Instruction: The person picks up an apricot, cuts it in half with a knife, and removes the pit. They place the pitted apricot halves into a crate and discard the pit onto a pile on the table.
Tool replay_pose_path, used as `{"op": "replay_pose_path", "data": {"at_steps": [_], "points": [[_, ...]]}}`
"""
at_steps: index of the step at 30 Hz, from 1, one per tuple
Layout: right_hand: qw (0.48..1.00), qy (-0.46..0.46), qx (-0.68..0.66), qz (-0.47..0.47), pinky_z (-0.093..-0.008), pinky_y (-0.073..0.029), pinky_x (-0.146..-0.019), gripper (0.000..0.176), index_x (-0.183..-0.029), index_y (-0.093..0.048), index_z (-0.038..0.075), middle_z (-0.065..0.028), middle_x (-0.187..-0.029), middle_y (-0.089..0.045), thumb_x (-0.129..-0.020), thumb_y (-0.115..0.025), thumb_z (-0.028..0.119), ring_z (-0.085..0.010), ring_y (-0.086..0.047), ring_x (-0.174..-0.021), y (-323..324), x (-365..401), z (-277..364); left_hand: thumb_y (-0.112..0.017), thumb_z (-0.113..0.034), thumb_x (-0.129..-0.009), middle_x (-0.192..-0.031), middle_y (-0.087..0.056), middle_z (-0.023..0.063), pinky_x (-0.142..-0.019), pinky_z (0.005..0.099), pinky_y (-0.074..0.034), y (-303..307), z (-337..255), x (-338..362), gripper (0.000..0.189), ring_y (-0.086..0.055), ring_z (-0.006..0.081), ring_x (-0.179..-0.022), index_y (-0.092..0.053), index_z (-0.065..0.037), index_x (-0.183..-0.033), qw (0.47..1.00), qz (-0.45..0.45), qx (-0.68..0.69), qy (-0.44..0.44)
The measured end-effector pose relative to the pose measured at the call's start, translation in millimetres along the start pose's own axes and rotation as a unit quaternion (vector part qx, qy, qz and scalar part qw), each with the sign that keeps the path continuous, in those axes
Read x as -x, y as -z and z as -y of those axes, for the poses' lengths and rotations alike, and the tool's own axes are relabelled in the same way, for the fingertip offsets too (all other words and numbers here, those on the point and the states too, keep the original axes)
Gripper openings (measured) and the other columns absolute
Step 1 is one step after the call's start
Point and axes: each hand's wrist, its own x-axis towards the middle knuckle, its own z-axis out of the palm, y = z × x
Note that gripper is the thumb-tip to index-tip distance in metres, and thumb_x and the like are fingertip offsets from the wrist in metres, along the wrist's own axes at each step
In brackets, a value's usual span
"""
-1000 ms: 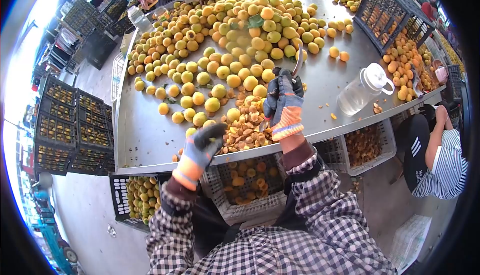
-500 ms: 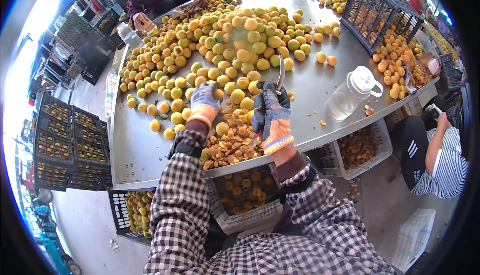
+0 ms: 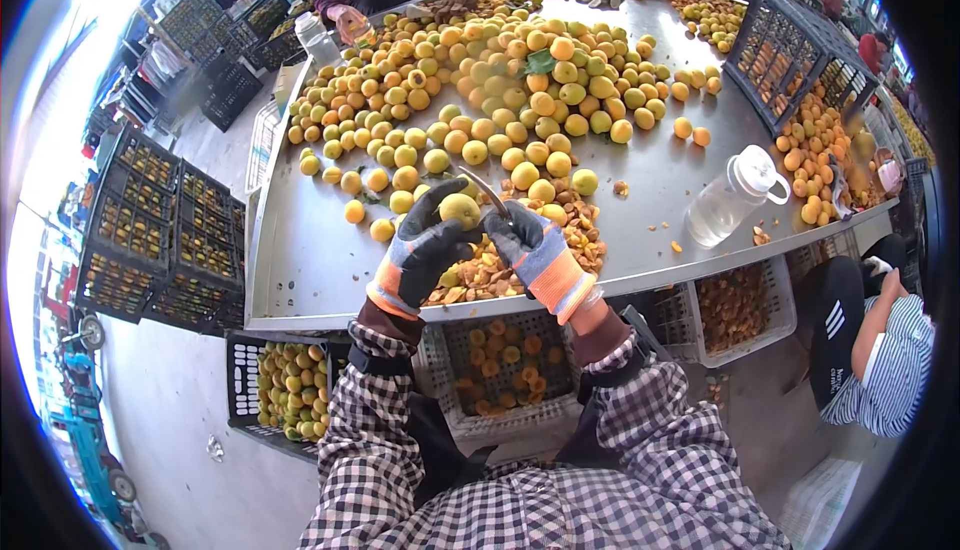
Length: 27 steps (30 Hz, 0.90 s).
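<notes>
My left hand [image 3: 422,250], in a grey and orange work glove with dark palm, is closed around a yellow-green apricot [image 3: 460,211]. Close beside it my right hand [image 3: 527,242], gloved the same way, grips a small curved knife [image 3: 484,186]; its blade points up and left past the fruit. The knife's handle is hidden in the fingers. Under and behind the hands lies a heap of cut apricot pieces [image 3: 580,240] at the metal table's front edge. Whole apricots [image 3: 520,100] are piled just beyond.
The metal table [image 3: 310,280] carries a water bottle [image 3: 728,198] at right and a tilted black crate [image 3: 780,60]. Below its edge stand a crate of apricot halves [image 3: 510,365], a white crate [image 3: 745,315] and a black crate [image 3: 290,390]. Co-workers sit at the far side and right.
My left hand has lifted an apricot from the pile and brought it toward my body. My right hand has moved in beside it with the knife. The view has shifted left.
</notes>
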Motion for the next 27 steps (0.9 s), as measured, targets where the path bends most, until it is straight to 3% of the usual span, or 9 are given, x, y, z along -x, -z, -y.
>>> {"op": "replay_pose_path", "data": {"at_steps": [2,3,4,6,7,11,13,22,27], "points": [[0.989,0.078,0.125,0.013,-0.0275,-0.05,-0.075,0.016,-0.103,-0.061,-0.003,-0.0076,-0.089,-0.067,-0.091,-0.063,0.007,-0.0089,-0.06,-0.083,-1,9,1,-0.064,-0.022,-0.091,-0.118,-0.06,0.009,-0.078,0.029,-0.054,6,3,9,0.055,-0.064,0.0205,-0.1,-0.044,-0.004,-0.139,1.0,0.007,0.017,0.016],[0.984,0.101,0.149,0.012,-0.0329,-0.052,-0.071,0.018,-0.103,-0.059,0.0,-0.0143,-0.091,-0.069,-0.091,-0.064,0.012,-0.0181,-0.067,-0.082,-1,14,3,-0.063,-0.022,-0.092,-0.118,-0.061,0.0092,-0.078,0.0298,-0.054,8,5,13,0.053,-0.064,0.021,-0.1,-0.045,-0.004,-0.138,0.999,0.001,0.039,0.014],[0.983,0.099,0.151,0.015,-0.0329,-0.052,-0.071,0.018,-0.103,-0.059,0.0,-0.0143,-0.091,-0.069,-0.091,-0.064,0.012,-0.0181,-0.067,-0.082,0,20,2,-0.062,-0.021,-0.092,-0.118,-0.061,0.0093,-0.078,0.0305,-0.055,10,6,17,0.051,-0.065,0.0215,-0.099,-0.046,-0.003,-0.137,0.998,-0.006,0.061,0.013],[0.955,0.083,0.282,0.033,-0.0392,-0.052,-0.066,0.018,-0.101,-0.058,0.005,-0.0175,-0.089,-0.067,-0.091,-0.063,0.019,-0.0325,-0.067,-0.081,1,27,5,-0.061,-0.021,-0.094,-0.119,-0.061,0.0087,-0.078,0.03,-0.054,17,9,23,0.045,-0.064,0.02,-0.099,-0.049,-0.004,-0.134,0.998,-0.02,0.066,0.003],[0.946,0.12,0.299,0.041,-0.0434,-0.05,-0.063,0.018,-0.099,-0.057,0.008,-0.0183,-0.086,-0.066,-0.091,-0.062,0.023,-0.0392,-0.063,-0.081,1,26,-3,-0.061,-0.021,-0.094,-0.119,-0.061,0.0082,-0.078,0.0294,-0.054,20,9,23,0.044,-0.064,0.0188,-0.099,-0.05,-0.004,-0.133,0.998,-0.032,0.049,-0.018],[0.952,0.078,0.29,0.058,-0.0437,-0.05,-0.064,0.021,-0.103,-0.058,0.007,-0.0177,-0.083,-0.065,-0.09,-0.064,0.023,-0.0386,-0.063,-0.08,-5,35,-6,-0.061,-0.022,-0.094,-0.119,-0.061,0.0069,-0.078,0.0266,-0.054,22,6,27,0.042,-0.062,0.0152,-0.099,-0.051,-0.004,-0.131,0.997,-0.042,0.034,-0.055],[0.954,0.106,0.275,0.05,-0.0438,-0.05,-0.064,0.021,-0.103,-0.058,0.007,-0.0177,-0.084,-0.065,-0.09,-0.064,0.023,-0.0385,-0.063,-0.08,-7,35,-17,-0.061,-0.021,-0.095,-0.119,-0.062,0.0067,-0.077,0.0258,-0.053,17,2,28,0.041,-0.062,0.0148,-0.099,-0.052,-0.004,-0.131,0.997,-0.041,0.024,-0.067],[0.948,0.118,0.294,0.04,-0.0447,-0.05,-0.066,0.023,-0.108,-0.059,0.008,-0.0179,-0.087,-0.065,-0.09,-0.062,0.022,-0.0383,-0.064,-0.082,-5,32,-26,-0.076,-0.014,-0.081,-0.114,-0.062,0.0056,-0.078,0.0253,-0.053,32,8,19,0.053,-0.062,0.0138,-0.098,-0.053,-0.002,-0.127,0.996,-0.004,-0.052,-0.077],[0.958,0.109,0.263,0.034,-0.0449,-0.051,-0.068,0.026,-0.111,-0.06,0.01,-0.018,-0.087,-0.065,-0.089,-0.063,0.023,-0.0384,-0.064,-0.084,-10,33,-37,-0.078,-0.013,-0.078,-0.11,-0.063,0.0068,-0.086,0.0277,-0.051,33,18,15,0.051,-0.062,0.0159,-0.1,-0.056,0.0,-0.123,0.976,-0.002,-0.104,-0.191]]}}
